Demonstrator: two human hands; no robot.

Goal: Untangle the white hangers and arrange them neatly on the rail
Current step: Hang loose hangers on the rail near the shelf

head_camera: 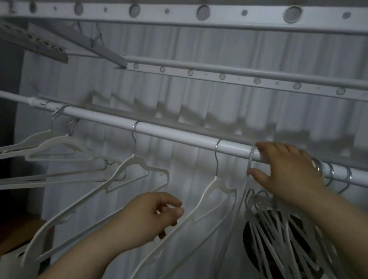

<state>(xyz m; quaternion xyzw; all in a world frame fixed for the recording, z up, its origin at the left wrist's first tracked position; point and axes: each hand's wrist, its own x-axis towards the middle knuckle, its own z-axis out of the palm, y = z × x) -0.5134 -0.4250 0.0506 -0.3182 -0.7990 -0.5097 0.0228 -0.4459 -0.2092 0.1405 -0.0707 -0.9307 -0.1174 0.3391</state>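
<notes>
Nearest us, our left hand (153, 216) is raised with its fingers curled and the thumb drawn in against the forefinger; a flat white hanger (213, 195) slants down just past those fingertips, and we cannot tell whether we pinch its shoulder or only hover beside it, probably to steady it so it hangs straight. Further up, our right hand (289, 172) wraps the rail (174, 133), fingers over the top and thumb beneath, and clamps the looped neck of a slim hanger (236, 214) at the tips of thumb and forefinger, which we judge is a way to slide it clear of the others. Under that palm hangs the tangled bunch (282, 237), thin pale arms crossed over one another in front of a dark round object (258, 239) that we cannot identify. Beyond the knuckles, several bright metal hooks (330, 172) crowd the rail close together. On the fingertip side, the spaced hangers (67, 149) ride the smooth, glossy white tube well apart, their wire hooks thin and their bodies matte and notched. Farthest back hang a pleated pale curtain (206, 96) and, above it, perforated bars (193, 12) with round holes
</notes>
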